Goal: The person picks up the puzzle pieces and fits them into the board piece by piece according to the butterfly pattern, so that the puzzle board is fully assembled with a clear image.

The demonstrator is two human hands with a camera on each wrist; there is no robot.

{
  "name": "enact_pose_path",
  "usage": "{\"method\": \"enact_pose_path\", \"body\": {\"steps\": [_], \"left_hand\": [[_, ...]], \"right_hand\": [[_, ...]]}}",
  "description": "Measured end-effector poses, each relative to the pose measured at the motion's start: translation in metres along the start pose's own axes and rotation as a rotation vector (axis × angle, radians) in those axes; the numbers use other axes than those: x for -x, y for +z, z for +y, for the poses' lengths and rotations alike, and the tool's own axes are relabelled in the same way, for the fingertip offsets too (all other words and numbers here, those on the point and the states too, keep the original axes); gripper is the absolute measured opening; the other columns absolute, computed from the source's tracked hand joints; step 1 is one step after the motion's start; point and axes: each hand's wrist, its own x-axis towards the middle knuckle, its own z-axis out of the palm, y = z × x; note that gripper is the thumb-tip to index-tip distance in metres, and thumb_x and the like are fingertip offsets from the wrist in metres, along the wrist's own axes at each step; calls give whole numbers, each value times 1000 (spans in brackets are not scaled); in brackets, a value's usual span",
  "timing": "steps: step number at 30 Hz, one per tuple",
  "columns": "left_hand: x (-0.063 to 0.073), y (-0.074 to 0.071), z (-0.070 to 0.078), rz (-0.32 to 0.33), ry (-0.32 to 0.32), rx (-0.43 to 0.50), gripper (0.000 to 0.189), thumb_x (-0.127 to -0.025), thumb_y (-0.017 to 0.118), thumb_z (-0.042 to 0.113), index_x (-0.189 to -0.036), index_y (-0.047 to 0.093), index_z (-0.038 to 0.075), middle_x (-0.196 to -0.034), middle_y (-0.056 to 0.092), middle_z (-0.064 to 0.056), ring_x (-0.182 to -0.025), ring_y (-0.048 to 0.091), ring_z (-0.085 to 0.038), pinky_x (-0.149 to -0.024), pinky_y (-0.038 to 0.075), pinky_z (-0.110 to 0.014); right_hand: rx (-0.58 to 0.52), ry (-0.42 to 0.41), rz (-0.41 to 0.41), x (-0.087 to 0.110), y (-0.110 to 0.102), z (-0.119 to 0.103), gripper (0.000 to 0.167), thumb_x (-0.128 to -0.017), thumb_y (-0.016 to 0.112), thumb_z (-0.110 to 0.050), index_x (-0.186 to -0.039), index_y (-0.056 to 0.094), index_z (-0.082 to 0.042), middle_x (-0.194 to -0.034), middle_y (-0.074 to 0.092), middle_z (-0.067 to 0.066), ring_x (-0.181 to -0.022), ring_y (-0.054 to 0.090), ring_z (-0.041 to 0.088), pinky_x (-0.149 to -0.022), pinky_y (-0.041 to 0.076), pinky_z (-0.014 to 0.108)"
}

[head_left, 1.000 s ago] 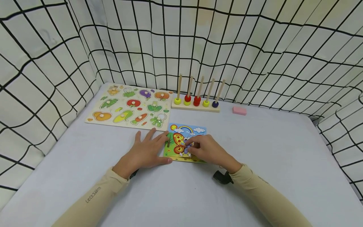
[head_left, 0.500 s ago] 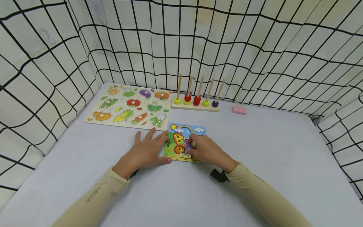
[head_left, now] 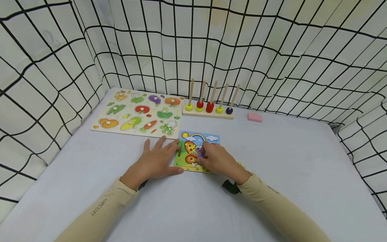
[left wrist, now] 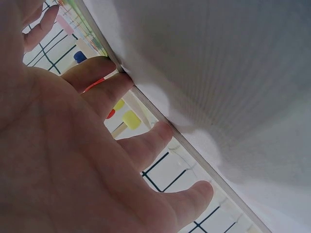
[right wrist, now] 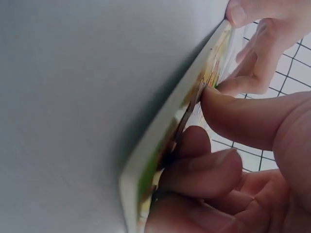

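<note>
A small butterfly picture puzzle (head_left: 184, 158) with a rainbow and sun lies flat on the white cloth between both hands. My left hand (head_left: 157, 161) rests flat with fingers spread, its fingertips and thumb at the puzzle's left edge. Over the puzzle's right half, my right hand (head_left: 219, 159) has thumb and index finger on a puzzle piece (head_left: 200, 153) at the purple butterfly body. In the right wrist view, the thumb (right wrist: 243, 116) presses at a thin raised edge and the other fingers curl against the board's surface. The hand hides much of the right wing.
A vegetable peg puzzle board (head_left: 136, 132) lies at the back left. Beside it stands a wooden peg stacker (head_left: 208, 114) with coloured beads. A pink block (head_left: 255, 117) lies to its right. Black netting (head_left: 226, 43) over white cloth rises behind and at both sides.
My right hand has shifted slightly left on the puzzle, with the thumb further left over the butterfly. A small yellow bit now shows behind the right wrist. The left hand has stayed in place.
</note>
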Motion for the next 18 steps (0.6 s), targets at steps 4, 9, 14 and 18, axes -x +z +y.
{"method": "enact_pose_path", "body": {"steps": [4, 9, 14, 18], "left_hand": [[-1, 0, 1, 0, 1, 3, 84, -95, 76, 58, -159, 49, 11, -173, 34, -10, -159, 17, -47, -116, 7, -83], [-2, 1, 2, 1, 7, 0, 83, -95, 76, 59, -159, 50, 11, -173, 33, -10, -159, 17, -47, -116, 6, -83], [-3, 1, 1, -4, 3, -5, 84, -95, 75, 59, -159, 49, 11, -173, 33, -10, -159, 17, -48, -116, 6, -84], [-2, 1, 1, -6, -1, 1, 85, -95, 76, 59, -160, 48, 11, -173, 33, -10, -159, 16, -47, -116, 5, -84]], "right_hand": [[-6, 2, 13, 4, -4, 3, 31, -98, 83, -26, -114, 67, -4, -86, 66, 0, -75, 60, 17, -64, 49, 29], [-56, 3, 50, 17, -14, 18, 31, -98, 82, -24, -117, 68, -4, -76, 63, 0, -67, 56, 16, -57, 45, 28], [-79, -29, 79, 30, -26, 37, 30, -98, 81, -20, -120, 68, -3, -74, 59, 0, -66, 53, 16, -57, 43, 29], [-82, -72, 99, 42, -32, 51, 30, -98, 79, -16, -122, 69, -1, -79, 59, 0, -73, 53, 17, -63, 46, 30]]}}
